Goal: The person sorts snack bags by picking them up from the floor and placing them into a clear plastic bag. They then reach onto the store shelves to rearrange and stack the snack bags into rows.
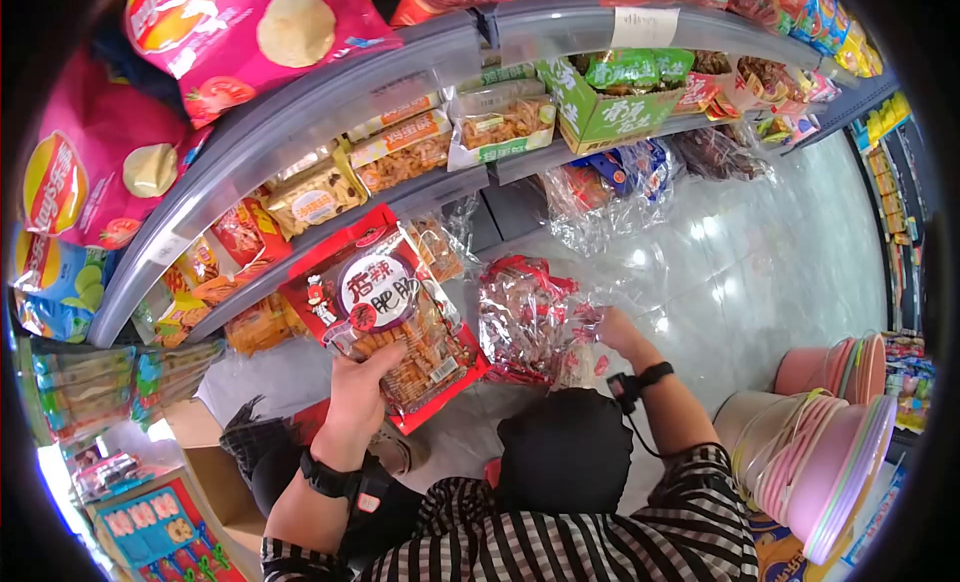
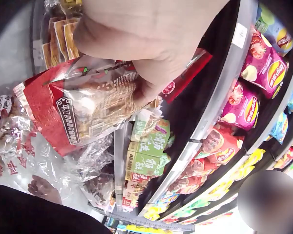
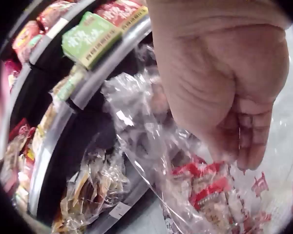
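My left hand [image 1: 365, 392] grips the lower left edge of a red snack packet [image 1: 385, 317] with a clear window, thumb across its front. The packet is tilted in front of the lower shelf. In the left wrist view, the thumb and fingers lie over the packet [image 2: 83, 107]. My right hand [image 1: 622, 340] is at the right side of a clear plastic bag [image 1: 525, 317] holding several red-and-clear packets. Its fingers are curled at the bag's film in the right wrist view, above the red packets [image 3: 205, 187]; the fingertips are partly hidden.
Curved shelves [image 1: 330, 122] hold snack packs, a green box [image 1: 615, 107] and pink chip bags [image 1: 265, 42]. More wrapped packs [image 1: 610, 187] lie below the shelf. Stacked buckets [image 1: 830, 452] stand at right, a cardboard box [image 1: 205, 462] at left. My knee [image 1: 565, 447] is in front.
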`<action>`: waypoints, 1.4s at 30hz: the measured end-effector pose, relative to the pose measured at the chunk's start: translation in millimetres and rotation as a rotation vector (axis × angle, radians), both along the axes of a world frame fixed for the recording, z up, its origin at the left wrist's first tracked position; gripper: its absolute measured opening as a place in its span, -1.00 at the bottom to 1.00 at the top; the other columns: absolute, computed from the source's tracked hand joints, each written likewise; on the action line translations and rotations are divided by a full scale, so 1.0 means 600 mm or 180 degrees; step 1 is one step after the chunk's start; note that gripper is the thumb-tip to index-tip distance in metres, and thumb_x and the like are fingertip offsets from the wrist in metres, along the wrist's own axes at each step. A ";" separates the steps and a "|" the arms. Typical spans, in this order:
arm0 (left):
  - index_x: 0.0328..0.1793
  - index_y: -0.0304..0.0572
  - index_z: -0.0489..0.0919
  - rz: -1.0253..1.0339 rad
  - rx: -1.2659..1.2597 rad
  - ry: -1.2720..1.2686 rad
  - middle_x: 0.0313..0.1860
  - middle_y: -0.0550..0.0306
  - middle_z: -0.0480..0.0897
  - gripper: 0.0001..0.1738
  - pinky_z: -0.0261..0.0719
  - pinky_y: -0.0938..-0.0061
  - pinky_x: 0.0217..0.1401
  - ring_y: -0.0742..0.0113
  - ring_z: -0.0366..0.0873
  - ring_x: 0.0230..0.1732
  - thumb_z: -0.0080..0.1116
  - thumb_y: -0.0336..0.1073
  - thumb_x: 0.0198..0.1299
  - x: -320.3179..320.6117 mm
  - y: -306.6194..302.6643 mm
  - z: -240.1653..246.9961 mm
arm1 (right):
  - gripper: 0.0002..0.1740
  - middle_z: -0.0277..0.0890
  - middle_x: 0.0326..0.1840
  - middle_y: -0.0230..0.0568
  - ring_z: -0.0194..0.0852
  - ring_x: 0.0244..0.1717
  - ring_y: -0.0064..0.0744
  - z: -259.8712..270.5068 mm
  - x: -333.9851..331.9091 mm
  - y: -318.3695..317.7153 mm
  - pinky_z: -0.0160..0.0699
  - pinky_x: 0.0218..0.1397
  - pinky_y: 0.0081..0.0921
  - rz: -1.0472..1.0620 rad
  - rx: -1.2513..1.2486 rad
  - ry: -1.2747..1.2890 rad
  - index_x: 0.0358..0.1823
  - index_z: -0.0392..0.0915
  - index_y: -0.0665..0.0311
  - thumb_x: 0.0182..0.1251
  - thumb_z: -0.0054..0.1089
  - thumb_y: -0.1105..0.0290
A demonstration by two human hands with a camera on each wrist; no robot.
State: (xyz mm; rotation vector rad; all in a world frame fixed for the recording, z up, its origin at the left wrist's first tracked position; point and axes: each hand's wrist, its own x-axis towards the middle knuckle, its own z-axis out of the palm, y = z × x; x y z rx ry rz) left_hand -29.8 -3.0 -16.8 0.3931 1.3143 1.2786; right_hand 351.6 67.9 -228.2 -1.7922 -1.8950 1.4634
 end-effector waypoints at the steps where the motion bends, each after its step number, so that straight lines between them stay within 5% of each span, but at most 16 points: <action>1: 0.10 -0.31 0.50 -0.0012 -0.0056 0.0042 -0.04 0.11 0.63 -0.56 0.58 0.37 0.03 0.32 0.61 -0.08 0.20 -0.64 0.04 0.000 0.000 -0.005 | -0.78 0.61 -0.45 -0.21 0.57 -0.43 -0.39 -0.062 -0.005 -0.007 0.56 -0.31 -0.45 -0.0009 -0.0022 0.0020 -0.25 0.64 0.39 0.16 0.24 0.37; 3: 0.10 -0.31 0.50 -0.0009 -0.0097 0.0092 -0.04 0.10 0.64 -0.56 0.58 0.36 0.03 0.32 0.61 -0.08 0.20 -0.65 0.03 0.005 0.003 -0.005 | -0.74 0.59 -0.48 -0.22 0.53 -0.46 -0.42 -0.161 -0.017 -0.026 0.51 -0.36 -0.42 -0.0494 0.0403 0.1840 -0.21 0.65 0.37 0.08 0.33 0.38; 6: 0.10 -0.32 0.50 -0.0024 -0.0138 0.0112 -0.05 0.08 0.64 -0.56 0.59 0.35 0.03 0.30 0.62 -0.08 0.20 -0.66 0.03 0.006 0.009 -0.009 | -0.71 0.58 -0.47 -0.24 0.52 -0.45 -0.43 -0.126 -0.078 -0.004 0.49 -0.39 -0.40 -0.0634 -0.0453 0.0791 -0.17 0.65 0.35 0.07 0.36 0.39; 9: 0.10 -0.33 0.49 -0.0026 -0.0200 0.0098 -0.05 0.07 0.64 -0.56 0.59 0.34 0.04 0.29 0.62 -0.07 0.19 -0.67 0.03 0.005 0.012 -0.017 | -0.74 0.56 -0.45 -0.25 0.52 -0.46 -0.43 -0.107 -0.096 0.010 0.52 -0.38 -0.42 -0.0513 -0.1125 0.0728 -0.17 0.65 0.32 0.10 0.34 0.38; 10: 0.10 -0.33 0.49 -0.0023 -0.0235 0.0096 -0.04 0.07 0.64 -0.56 0.59 0.34 0.05 0.29 0.62 -0.07 0.19 -0.67 0.03 0.004 0.012 -0.019 | -0.80 0.59 -0.36 -0.23 0.56 -0.46 -0.43 -0.049 -0.112 0.010 0.56 -0.38 -0.41 -0.0882 -0.1121 0.1477 -0.24 0.65 0.31 0.10 0.32 0.40; 11: 0.10 -0.33 0.49 -0.0021 -0.0259 0.0097 -0.04 0.07 0.64 -0.56 0.59 0.34 0.05 0.29 0.62 -0.07 0.19 -0.67 0.03 0.004 0.013 -0.019 | -0.80 0.59 -0.36 -0.23 0.56 -0.46 -0.43 -0.087 -0.101 0.004 0.56 -0.38 -0.41 -0.0884 -0.1145 0.1475 -0.24 0.65 0.31 0.10 0.32 0.40; 14: 0.10 -0.33 0.49 -0.0020 -0.0175 0.0107 -0.04 0.07 0.64 -0.56 0.60 0.36 0.05 0.29 0.62 -0.06 0.19 -0.68 0.04 0.003 0.017 -0.018 | -0.78 0.61 -0.26 -0.22 0.59 -0.41 -0.41 -0.171 -0.072 0.000 0.58 -0.37 -0.44 0.0062 -0.0225 0.1681 -0.12 0.63 0.26 0.19 0.26 0.42; 17: 0.10 -0.33 0.49 -0.0014 -0.0207 0.0160 -0.03 0.08 0.64 -0.56 0.60 0.36 0.05 0.31 0.62 -0.07 0.20 -0.67 0.04 0.000 0.013 -0.020 | -0.65 0.60 -0.12 -0.24 0.61 -0.19 -0.37 -0.112 -0.066 0.021 0.65 -0.20 -0.47 -0.2191 -0.1202 0.2896 0.17 0.42 0.21 0.39 0.10 0.40; 21: 0.10 -0.32 0.51 -0.0129 -0.0193 0.0150 -0.04 0.09 0.64 -0.57 0.59 0.37 0.05 0.34 0.62 -0.07 0.21 -0.66 0.05 0.008 0.010 -0.017 | -0.76 0.61 -0.20 -0.22 0.63 -0.26 -0.37 -0.050 -0.084 0.033 0.68 -0.25 -0.44 -0.2903 -0.1313 0.3092 0.01 0.47 0.32 0.36 0.12 0.42; 37: 0.06 -0.36 0.54 -0.0207 -0.0186 0.0405 -0.08 0.10 0.66 -0.60 0.61 0.39 0.01 0.36 0.64 -0.12 0.23 -0.65 0.04 0.009 0.015 -0.020 | -0.75 0.59 -0.18 -0.20 0.59 -0.17 -0.44 -0.046 -0.107 0.027 0.64 -0.14 -0.43 -0.1738 -0.1900 0.2787 0.04 0.46 0.27 0.35 0.09 0.45; 38: 0.06 -0.36 0.54 -0.0201 -0.0181 0.0395 -0.08 0.10 0.66 -0.60 0.61 0.39 0.01 0.36 0.64 -0.12 0.23 -0.65 0.04 0.009 0.016 -0.018 | -0.78 0.59 -0.26 -0.22 0.58 -0.21 -0.45 -0.071 -0.091 0.006 0.64 -0.13 -0.44 -0.2327 -0.1169 0.2695 -0.03 0.49 0.30 0.31 0.08 0.47; 42: 0.06 -0.36 0.53 -0.0281 -0.0111 0.0322 -0.08 0.10 0.66 -0.60 0.61 0.40 0.00 0.37 0.64 -0.12 0.24 -0.63 0.04 0.008 0.019 -0.012 | -0.78 0.57 -0.21 -0.24 0.56 -0.25 -0.44 -0.067 0.003 -0.004 0.56 -0.23 -0.50 -0.2046 -0.0887 0.2061 -0.06 0.49 0.41 0.29 0.08 0.51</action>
